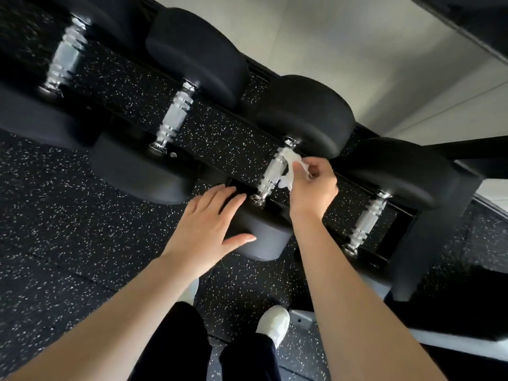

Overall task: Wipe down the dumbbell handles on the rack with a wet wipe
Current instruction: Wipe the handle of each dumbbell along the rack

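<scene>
The left hand lies flat with fingers spread on the near black head of a dumbbell, gripping nothing. Just right of it, the right hand pinches a crumpled white wet wipe against the upper part of that dumbbell's knurled chrome handle. Further right, another handle sits on the rack, apart from both hands.

Two bare forearms enter from the lower edge of the frame and converge toward its centre. Left hand: palm down, fingers straight and slightly spread, thumb extended to the right, lying flat just left of centre. Right hand: wrist flexed, fingers curled, fingertips pinching a thin white sheet, right of centre.
</scene>
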Motion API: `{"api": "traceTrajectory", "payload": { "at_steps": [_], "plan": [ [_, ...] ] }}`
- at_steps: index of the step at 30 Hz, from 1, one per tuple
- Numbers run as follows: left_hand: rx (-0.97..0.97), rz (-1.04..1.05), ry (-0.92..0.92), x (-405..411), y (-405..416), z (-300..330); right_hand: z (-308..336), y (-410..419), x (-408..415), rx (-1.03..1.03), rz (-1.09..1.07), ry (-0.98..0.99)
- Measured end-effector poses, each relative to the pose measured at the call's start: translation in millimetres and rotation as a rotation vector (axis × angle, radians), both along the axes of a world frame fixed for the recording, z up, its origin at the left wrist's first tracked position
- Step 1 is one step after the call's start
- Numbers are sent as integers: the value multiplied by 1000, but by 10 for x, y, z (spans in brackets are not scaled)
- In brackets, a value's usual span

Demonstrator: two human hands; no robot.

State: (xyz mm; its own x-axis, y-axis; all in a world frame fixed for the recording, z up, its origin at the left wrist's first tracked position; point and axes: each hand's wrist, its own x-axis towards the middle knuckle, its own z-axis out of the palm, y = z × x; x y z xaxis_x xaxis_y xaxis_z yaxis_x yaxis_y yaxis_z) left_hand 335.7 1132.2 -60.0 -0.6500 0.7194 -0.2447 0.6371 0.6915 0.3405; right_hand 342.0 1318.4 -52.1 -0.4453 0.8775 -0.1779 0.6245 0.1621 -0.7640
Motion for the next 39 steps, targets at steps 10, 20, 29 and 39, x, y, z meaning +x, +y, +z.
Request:
{"api": "traceTrajectory", "payload": {
  "at_steps": [10, 20, 29, 39],
  "plan": [
    [158, 24, -8, 19, -29, -157, -198, -128, -637, -136, -591, 220],
    [195, 49, -30, 35, -25, -165, -154, 7, -384, -40, -72, -68],
    [224, 75, -19, 61, -18, -189, -101, -218, 75, -233, 322, -299],
    [229, 86, -26, 77, -21, -182, -160, -10, 138, -338, 454, -474]
  ]
}}
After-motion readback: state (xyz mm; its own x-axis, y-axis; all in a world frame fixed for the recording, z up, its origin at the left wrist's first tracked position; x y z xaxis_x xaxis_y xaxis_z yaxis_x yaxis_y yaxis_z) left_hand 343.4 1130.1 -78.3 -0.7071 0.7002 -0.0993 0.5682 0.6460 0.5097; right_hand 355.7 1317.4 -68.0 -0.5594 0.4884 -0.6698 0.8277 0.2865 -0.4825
